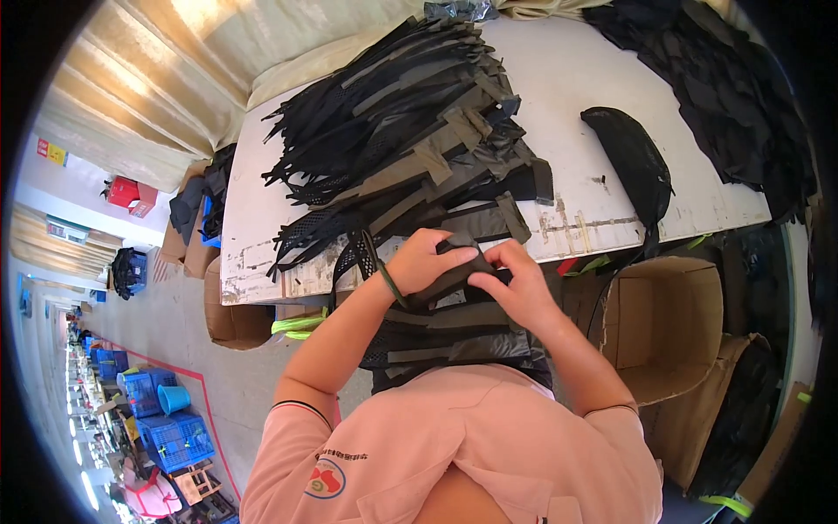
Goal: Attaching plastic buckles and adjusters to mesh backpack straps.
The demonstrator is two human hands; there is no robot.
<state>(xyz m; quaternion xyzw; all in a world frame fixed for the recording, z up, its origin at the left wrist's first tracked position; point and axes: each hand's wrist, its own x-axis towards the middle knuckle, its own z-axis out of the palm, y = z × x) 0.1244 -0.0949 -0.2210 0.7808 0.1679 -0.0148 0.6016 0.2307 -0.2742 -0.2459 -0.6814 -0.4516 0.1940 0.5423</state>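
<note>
At the table's front edge, my left hand (423,264) and my right hand (519,284) pinch one dark fabric piece (456,278) between them, their fingertips close together. A green band circles my left wrist. Beyond my hands, a large heap of black mesh and fabric strips (384,131) fans across the white table (559,70). More dark fabric pieces (436,336) lie across my lap, below my hands. To the right on the tabletop rests a curved black pouch-like piece (633,162), apart from both hands. My fingers hide part of the held piece.
Black fabric (733,105) is piled at the far right of the table. An open cardboard box (663,323) stands by my right arm, with another box (231,310) under the table's left corner. Blue crates (175,437) stand on the floor at left. A curtain (175,70) hangs behind.
</note>
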